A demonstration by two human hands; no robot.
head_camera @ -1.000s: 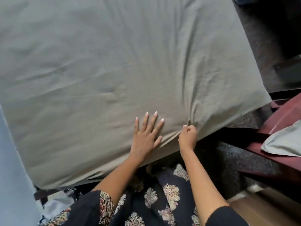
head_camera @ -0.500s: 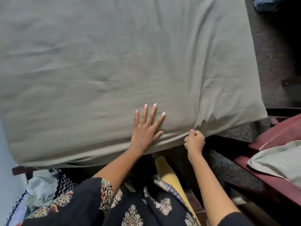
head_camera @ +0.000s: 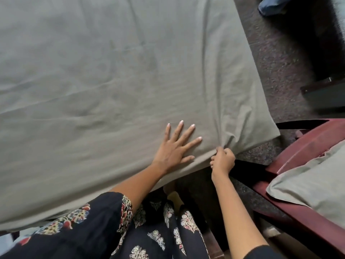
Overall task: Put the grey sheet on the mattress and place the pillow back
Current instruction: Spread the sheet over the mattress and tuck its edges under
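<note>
The grey sheet (head_camera: 121, 81) covers the whole mattress, with a few shallow creases across it. My left hand (head_camera: 175, 148) lies flat on the sheet near the bed's near edge, fingers spread and straight. Just to its right, my right hand (head_camera: 223, 160) pinches a gathered fold of the sheet's edge close to the near right corner, where the cloth bunches into wrinkles. The pillow (head_camera: 315, 186), in a matching grey case, lies on a dark red chair (head_camera: 298, 152) at the right.
Speckled dark floor (head_camera: 280, 58) runs along the bed's right side. A dark piece of furniture (head_camera: 324, 94) stands at the far right, and a blue object (head_camera: 270, 6) lies at the top right. My patterned dark clothing fills the lower middle.
The view has drifted, so the bed's right corner sits further right. My left hand stays flat on the sheet. My right hand has slid right along the edge, still pinching the cloth.
</note>
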